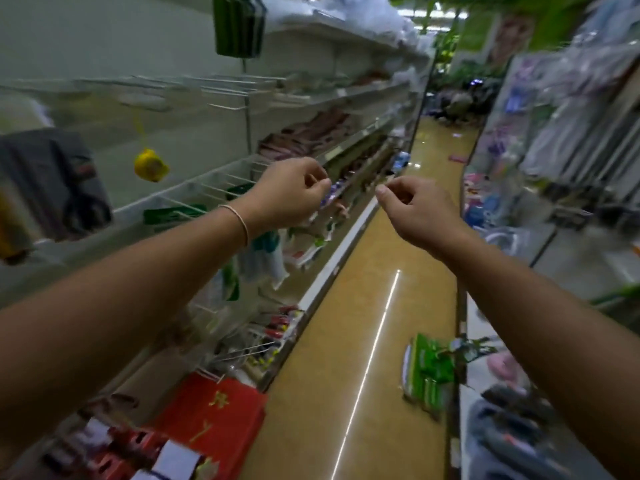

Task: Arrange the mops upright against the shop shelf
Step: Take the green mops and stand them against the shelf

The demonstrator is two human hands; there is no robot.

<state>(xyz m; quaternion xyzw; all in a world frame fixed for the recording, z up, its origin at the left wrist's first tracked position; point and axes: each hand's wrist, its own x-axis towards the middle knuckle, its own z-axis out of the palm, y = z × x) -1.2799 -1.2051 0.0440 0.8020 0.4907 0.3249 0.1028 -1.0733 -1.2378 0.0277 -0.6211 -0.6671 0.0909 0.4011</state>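
Note:
Both my arms reach forward over a shop aisle. My left hand (289,192) hangs loosely curled in front of the white shop shelf (349,233) on the left, and I see nothing in it. My right hand (419,211) is held over the floor, fingers curled with the thumb against the forefinger, holding nothing visible. A green flat packaged item (427,370), possibly a mop head, lies on the floor by the right-hand shelf. Several long grey poles (595,147) stand upright at the right shelf, blurred. No mop is clearly recognisable.
The glossy tan floor (349,341) runs straight ahead between two shelf rows. Red bags (211,410) stick out from the left shelf's foot. A yellow object (150,165) hangs from a hook at the left. Clutter lies at the aisle's far end (453,105).

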